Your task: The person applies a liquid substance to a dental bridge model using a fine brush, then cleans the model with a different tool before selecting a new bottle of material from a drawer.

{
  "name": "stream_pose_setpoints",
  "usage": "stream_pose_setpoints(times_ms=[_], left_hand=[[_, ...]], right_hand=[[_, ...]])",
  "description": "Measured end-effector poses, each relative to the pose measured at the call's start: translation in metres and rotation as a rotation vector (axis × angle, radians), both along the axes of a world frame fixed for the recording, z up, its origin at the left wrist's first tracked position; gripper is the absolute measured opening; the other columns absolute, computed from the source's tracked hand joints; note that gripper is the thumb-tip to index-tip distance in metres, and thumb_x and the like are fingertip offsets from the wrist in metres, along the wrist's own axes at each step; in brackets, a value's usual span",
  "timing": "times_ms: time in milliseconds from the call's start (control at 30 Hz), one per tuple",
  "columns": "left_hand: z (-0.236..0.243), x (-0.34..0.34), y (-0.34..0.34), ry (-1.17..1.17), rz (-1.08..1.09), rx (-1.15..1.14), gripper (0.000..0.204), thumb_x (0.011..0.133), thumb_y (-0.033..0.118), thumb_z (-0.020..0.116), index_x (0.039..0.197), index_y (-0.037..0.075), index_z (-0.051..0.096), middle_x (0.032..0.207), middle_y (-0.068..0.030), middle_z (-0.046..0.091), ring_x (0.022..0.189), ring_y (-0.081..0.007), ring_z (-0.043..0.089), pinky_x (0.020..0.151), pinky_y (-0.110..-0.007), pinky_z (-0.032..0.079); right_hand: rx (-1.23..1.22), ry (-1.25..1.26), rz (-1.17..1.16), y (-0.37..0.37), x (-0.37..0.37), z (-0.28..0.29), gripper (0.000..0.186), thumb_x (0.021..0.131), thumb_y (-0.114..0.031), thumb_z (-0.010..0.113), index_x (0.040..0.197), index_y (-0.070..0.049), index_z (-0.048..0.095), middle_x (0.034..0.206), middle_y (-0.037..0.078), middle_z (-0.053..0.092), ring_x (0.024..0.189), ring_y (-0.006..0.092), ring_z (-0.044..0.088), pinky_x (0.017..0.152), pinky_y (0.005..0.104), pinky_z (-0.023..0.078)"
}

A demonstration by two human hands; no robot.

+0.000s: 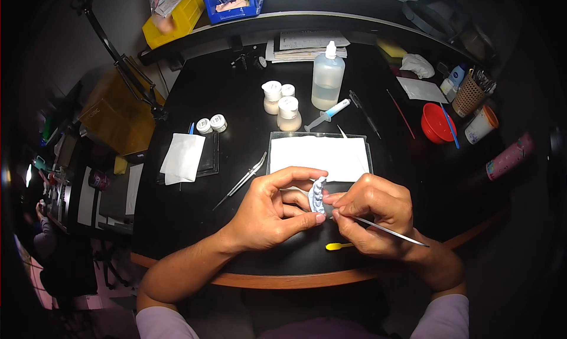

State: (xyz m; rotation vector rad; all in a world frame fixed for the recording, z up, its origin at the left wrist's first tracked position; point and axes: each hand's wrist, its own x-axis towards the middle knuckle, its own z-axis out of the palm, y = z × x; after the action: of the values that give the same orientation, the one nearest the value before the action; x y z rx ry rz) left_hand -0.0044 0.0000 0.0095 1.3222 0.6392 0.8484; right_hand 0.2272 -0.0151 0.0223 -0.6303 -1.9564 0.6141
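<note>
My left hand grips a pale blue-grey dental model by its ends, thumb below and index finger above, so its row of teeth faces right. Pinched in my right hand is a thin metal dental instrument; its shaft slants down to the right, and its working tip by the model is hidden by my fingers. Behind both hands lies a dark-framed tray with a white sheet. A yellow-headed tool rests on the black table under my right hand. Tweezers lie left of the sheet.
Beyond the sheet stand small lidded jars, a clear squeeze bottle and a blue-tipped syringe. A red bowl and a woven tool holder are at the right. White paper and two little pots sit left.
</note>
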Motion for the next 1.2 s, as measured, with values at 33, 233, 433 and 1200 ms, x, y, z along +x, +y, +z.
stream_pose_setpoints(times_ms=[33, 233, 433, 1200], left_hand=[[-0.0002, 0.0, 0.0002, 0.002, -0.003, 0.009, 0.059, 0.086, -0.017, 0.073, 0.14, -0.01, 0.051, 0.13, -0.0214, 0.061, 0.105, -0.0198, 0.071, 0.089, -0.028, 0.065], [-0.0024, 0.0011, -0.0006, -0.006, 0.015, 0.051, 0.058, 0.085, -0.018, 0.074, 0.138, -0.01, 0.054, 0.133, -0.019, 0.06, 0.102, -0.017, 0.07, 0.085, -0.026, 0.065], [-0.0026, 0.0, 0.0, 0.021, 0.01, 0.044, 0.058, 0.084, -0.018, 0.075, 0.138, -0.01, 0.054, 0.131, -0.0183, 0.06, 0.102, -0.0167, 0.07, 0.086, -0.026, 0.065], [0.0009, 0.0019, -0.0031, 0.03, 0.029, 0.045, 0.058, 0.084, -0.017, 0.075, 0.138, -0.01, 0.056, 0.14, -0.0207, 0.058, 0.099, -0.0153, 0.069, 0.084, -0.025, 0.065]], right_hand=[[0.019, 0.006, -0.001, 0.0004, -0.0001, -0.0007, 0.017, 0.076, 0.013, 0.076, 0.081, 0.002, 0.064, 0.082, 0.014, 0.067, 0.077, 0.0218, 0.076, 0.069, 0.0304, 0.064], [0.025, -0.02, -0.01, 0.0003, 0.0, 0.0002, 0.015, 0.075, 0.011, 0.077, 0.081, 0.002, 0.066, 0.083, 0.014, 0.069, 0.08, 0.023, 0.077, 0.072, 0.0314, 0.064], [0.032, -0.028, -0.007, -0.0002, -0.0015, 0.002, 0.014, 0.074, 0.01, 0.077, 0.082, 0.003, 0.068, 0.083, 0.014, 0.069, 0.082, 0.0242, 0.077, 0.076, 0.0329, 0.065], [0.011, -0.048, 0.017, -0.0003, -0.0008, 0.0055, 0.018, 0.075, 0.015, 0.074, 0.079, 0.001, 0.064, 0.082, 0.012, 0.068, 0.08, 0.0225, 0.077, 0.079, 0.0363, 0.068]])
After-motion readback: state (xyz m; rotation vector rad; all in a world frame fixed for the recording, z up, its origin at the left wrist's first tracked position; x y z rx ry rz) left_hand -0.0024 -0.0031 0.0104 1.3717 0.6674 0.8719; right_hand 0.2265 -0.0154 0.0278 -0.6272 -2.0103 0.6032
